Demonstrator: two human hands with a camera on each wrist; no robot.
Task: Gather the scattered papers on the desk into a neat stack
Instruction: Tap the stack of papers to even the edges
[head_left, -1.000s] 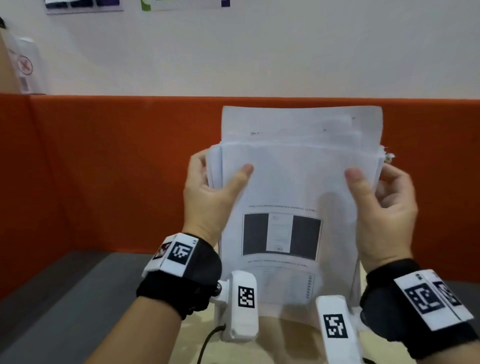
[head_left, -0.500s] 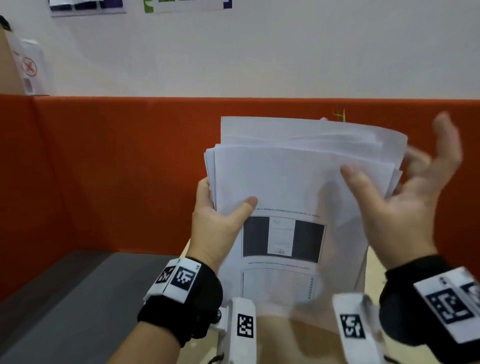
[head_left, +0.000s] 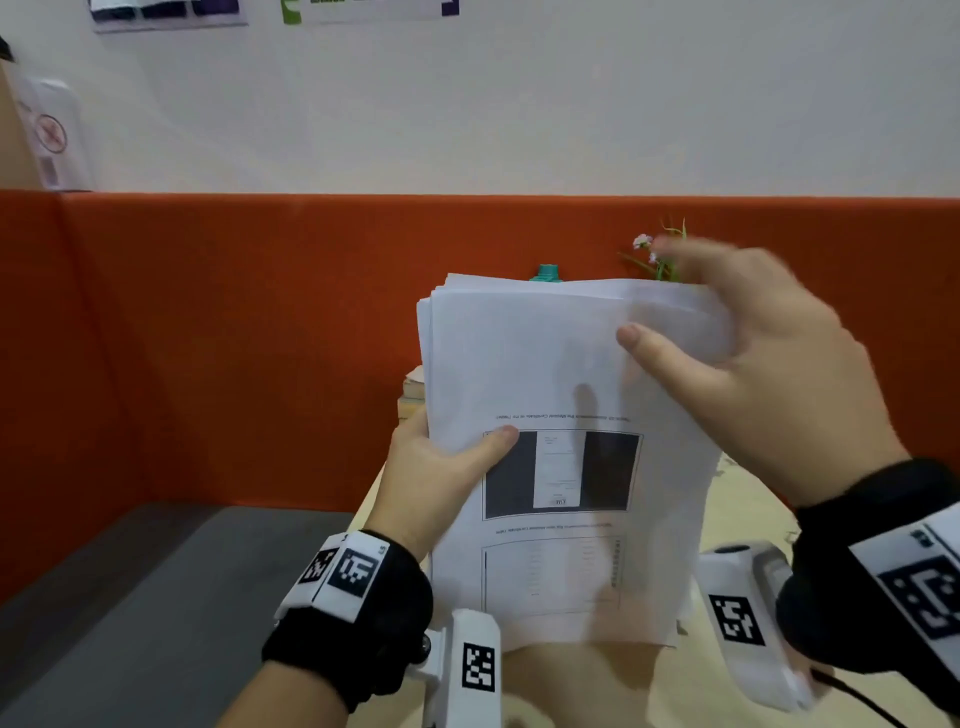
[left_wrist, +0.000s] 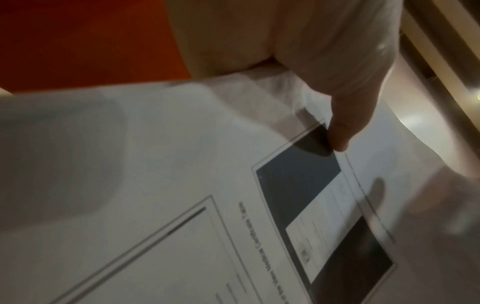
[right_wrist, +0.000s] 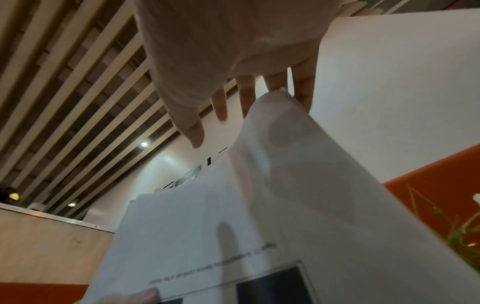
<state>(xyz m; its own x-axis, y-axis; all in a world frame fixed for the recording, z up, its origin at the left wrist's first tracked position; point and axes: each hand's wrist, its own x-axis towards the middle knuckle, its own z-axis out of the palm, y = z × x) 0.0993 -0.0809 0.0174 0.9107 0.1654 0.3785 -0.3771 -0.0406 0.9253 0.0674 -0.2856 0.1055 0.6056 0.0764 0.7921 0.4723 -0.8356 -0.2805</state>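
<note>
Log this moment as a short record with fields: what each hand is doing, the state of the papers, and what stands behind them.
papers: one stack of papers, held upright above the desk, printed sheet facing the camera, top edges nearly level
left hand: left hand grips the stack's left edge, thumb on the front sheet
right hand: right hand at the top right corner, fingers extended, blurred
behind: orange partition, teal cap, small flowers

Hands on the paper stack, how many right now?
2: the left hand grips the stack's left edge, the right hand is at its top right corner.
</note>
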